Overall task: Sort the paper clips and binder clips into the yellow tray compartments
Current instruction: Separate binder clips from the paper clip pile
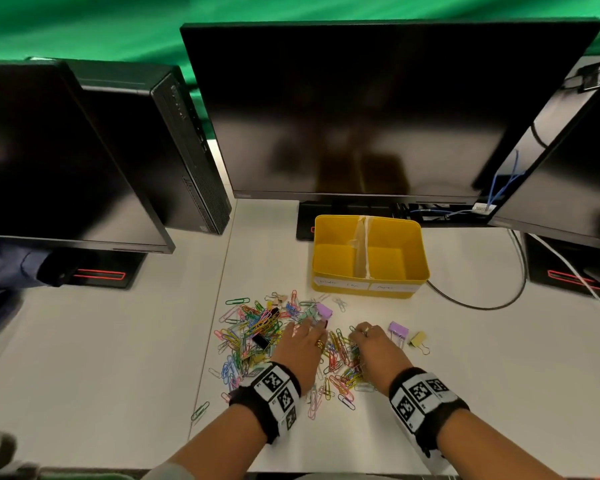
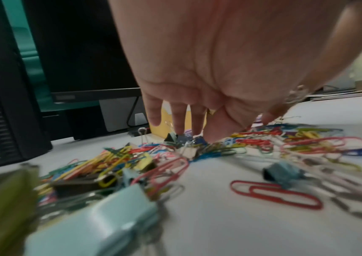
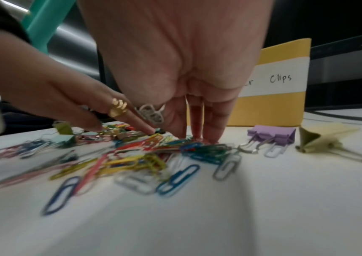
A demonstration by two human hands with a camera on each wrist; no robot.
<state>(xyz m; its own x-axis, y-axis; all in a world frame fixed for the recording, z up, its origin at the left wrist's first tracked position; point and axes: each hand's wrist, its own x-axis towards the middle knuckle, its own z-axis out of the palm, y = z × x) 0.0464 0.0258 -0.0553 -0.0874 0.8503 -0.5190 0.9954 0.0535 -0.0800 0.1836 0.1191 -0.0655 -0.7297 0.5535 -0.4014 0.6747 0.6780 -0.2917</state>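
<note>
A yellow tray (image 1: 369, 291) with two empty compartments and a middle divider stands behind a heap of coloured paper clips (image 1: 253, 332) mixed with binder clips. My left hand (image 1: 309, 329) reaches into the heap's far side, its straight fingers (image 2: 179, 121) touching clips beside a purple binder clip (image 1: 324, 311). To the right, my right hand (image 1: 357, 336) points its fingers (image 3: 212, 131) straight down onto a cluster of paper clips (image 3: 199, 150). Another purple binder clip (image 1: 398, 330) and a yellow binder clip (image 1: 418, 339) lie apart just right of that hand. The tray (image 3: 281, 107) bears a label ending in "Clips".
A large dark monitor (image 1: 378, 109) stands right behind the tray. A second monitor (image 1: 49, 150) and a black PC tower (image 1: 184, 150) fill the left; a third screen (image 1: 575, 174) is at the right. A black cable (image 1: 482, 304) curves over the white desk right of the tray.
</note>
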